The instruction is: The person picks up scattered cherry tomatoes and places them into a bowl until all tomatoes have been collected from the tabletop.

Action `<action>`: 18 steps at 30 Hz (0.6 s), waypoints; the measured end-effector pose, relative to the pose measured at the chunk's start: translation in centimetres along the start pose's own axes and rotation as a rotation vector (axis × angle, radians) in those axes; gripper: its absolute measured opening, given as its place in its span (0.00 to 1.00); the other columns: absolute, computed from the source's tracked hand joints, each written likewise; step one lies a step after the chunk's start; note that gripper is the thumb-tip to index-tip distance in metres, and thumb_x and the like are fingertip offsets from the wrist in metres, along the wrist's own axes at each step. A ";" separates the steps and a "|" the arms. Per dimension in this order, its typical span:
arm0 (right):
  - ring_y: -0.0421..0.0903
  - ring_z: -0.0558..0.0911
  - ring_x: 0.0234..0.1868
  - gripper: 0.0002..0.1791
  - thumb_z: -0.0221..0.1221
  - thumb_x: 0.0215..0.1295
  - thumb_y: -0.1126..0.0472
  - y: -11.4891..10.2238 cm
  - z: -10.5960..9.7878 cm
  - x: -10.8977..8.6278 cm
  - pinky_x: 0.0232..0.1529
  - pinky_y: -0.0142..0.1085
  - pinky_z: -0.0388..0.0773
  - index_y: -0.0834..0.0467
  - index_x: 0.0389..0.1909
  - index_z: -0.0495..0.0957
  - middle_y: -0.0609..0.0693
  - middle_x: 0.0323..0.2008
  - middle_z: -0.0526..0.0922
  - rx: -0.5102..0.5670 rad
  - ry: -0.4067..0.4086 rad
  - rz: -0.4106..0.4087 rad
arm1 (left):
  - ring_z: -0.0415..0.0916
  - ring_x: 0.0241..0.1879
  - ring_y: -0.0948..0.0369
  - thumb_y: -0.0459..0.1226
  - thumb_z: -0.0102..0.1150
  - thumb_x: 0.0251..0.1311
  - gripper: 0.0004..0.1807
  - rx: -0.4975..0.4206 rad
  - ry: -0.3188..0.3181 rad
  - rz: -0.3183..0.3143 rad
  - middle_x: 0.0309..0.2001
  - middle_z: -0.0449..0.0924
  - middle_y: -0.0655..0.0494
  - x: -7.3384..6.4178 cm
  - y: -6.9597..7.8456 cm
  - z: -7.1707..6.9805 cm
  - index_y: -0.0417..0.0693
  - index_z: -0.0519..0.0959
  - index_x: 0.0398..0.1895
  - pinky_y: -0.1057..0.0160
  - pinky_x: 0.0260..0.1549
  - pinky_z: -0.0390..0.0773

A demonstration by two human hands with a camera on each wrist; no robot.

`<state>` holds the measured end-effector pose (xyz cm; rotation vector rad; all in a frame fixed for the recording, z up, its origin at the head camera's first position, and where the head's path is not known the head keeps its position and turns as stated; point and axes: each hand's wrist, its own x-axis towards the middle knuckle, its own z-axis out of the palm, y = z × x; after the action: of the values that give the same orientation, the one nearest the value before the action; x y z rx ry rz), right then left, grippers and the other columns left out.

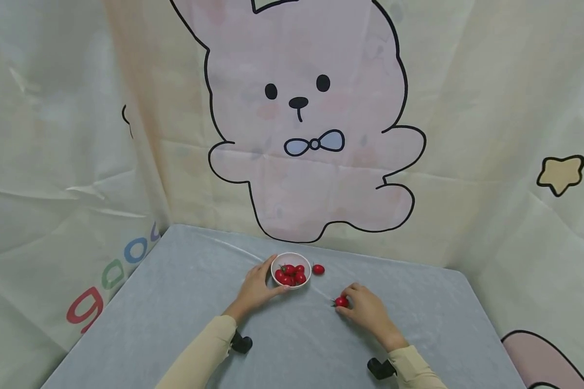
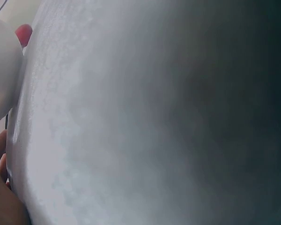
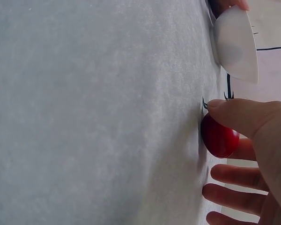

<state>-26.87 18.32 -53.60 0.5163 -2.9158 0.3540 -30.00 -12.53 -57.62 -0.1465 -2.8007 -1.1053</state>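
A small white bowl (image 1: pixel 292 259) stands toward the back of the table, with several red cherry tomatoes (image 1: pixel 288 280) inside. My left hand (image 1: pixel 255 290) grips it from the left, thumb along the near side and fingers at the far left rim. To the right and nearer, my right hand (image 1: pixel 368 309) pinches a cherry tomato (image 3: pixel 219 135) with a green stem, between thumb and index finger. That tomato is at the cloth; whether it touches is hard to tell. The right hand's other fingers spread below it in the right wrist view. Another cherry tomato (image 1: pixel 318 269) lies just right of the bowl.
A grey-blue cloth (image 1: pixel 292 346) covers the table. Pale printed curtains (image 1: pixel 491 216) enclose it at the back and both sides, with a cartoon bear (image 1: pixel 302 178) behind the bowl. Black wrist devices (image 1: pixel 241 343) sit at both cuffs.
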 end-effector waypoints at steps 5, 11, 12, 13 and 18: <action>0.40 0.78 0.37 0.18 0.70 0.45 0.44 -0.1 0.2 -0.1 0.36 0.38 0.76 0.50 0.33 0.82 0.44 0.36 0.80 0.007 -0.001 0.002 | 0.62 0.66 0.51 0.76 0.56 0.34 0.57 0.006 -0.014 -0.003 0.68 0.65 0.57 -0.1 -0.1 0.1 0.73 0.52 0.72 0.41 0.59 0.68; 0.41 0.78 0.38 0.17 0.71 0.45 0.44 -0.2 0.3 0.0 0.38 0.40 0.77 0.49 0.33 0.82 0.44 0.36 0.80 0.006 0.012 -0.002 | 0.63 0.66 0.51 0.77 0.55 0.34 0.56 0.007 -0.004 0.010 0.67 0.66 0.56 0.0 -0.2 0.0 0.75 0.50 0.72 0.41 0.59 0.69; 0.41 0.78 0.38 0.17 0.71 0.44 0.44 -0.2 0.3 0.1 0.38 0.40 0.77 0.49 0.32 0.82 0.44 0.36 0.80 0.003 0.017 -0.008 | 0.63 0.65 0.50 0.77 0.54 0.35 0.56 0.009 -0.002 0.013 0.67 0.66 0.55 0.0 -0.2 0.0 0.75 0.50 0.72 0.41 0.59 0.69; 0.41 0.78 0.37 0.17 0.71 0.44 0.44 -0.2 0.3 0.1 0.37 0.40 0.77 0.49 0.32 0.81 0.44 0.35 0.79 0.003 0.018 -0.011 | 0.63 0.65 0.51 0.77 0.55 0.34 0.56 0.010 -0.003 0.010 0.67 0.66 0.55 0.0 -0.2 0.0 0.75 0.50 0.72 0.41 0.59 0.69; 0.41 0.76 0.33 0.17 0.70 0.44 0.42 -0.1 0.3 0.2 0.34 0.39 0.74 0.50 0.28 0.80 0.44 0.33 0.78 -0.005 0.006 0.012 | 0.64 0.65 0.50 0.76 0.55 0.35 0.56 0.011 0.003 0.023 0.67 0.67 0.54 0.0 -0.3 -0.1 0.73 0.52 0.72 0.41 0.58 0.70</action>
<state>-27.04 18.08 -53.86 0.4960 -2.9146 0.3494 -30.07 -12.80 -57.78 -0.1753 -2.7951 -1.0833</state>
